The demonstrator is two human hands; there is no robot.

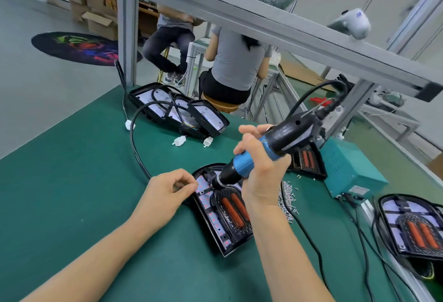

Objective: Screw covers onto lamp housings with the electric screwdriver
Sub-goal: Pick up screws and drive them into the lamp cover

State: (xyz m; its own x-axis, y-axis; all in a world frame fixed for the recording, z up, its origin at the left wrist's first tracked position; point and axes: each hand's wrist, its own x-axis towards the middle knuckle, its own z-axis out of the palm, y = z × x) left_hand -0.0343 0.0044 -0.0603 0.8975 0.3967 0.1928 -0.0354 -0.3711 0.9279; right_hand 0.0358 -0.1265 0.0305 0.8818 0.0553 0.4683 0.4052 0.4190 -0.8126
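Over housing [223, 208]: right hand [261, 169] (screwdriver [263, 150] tilted)

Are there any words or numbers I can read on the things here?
None can be read.
Label on the teal power box: too blurred.
Blue mark on the white device on the frame: too small.
Electric screwdriver in the right hand: no text shows.

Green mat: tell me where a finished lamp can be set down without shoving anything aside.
The green mat is bare on its left half, bordered by the looping black cable and the left hand. The near strip below the lamp housing is also bare between the forearms. It is crowded to the right: loose screws, the teal power box, cords and another lamp.
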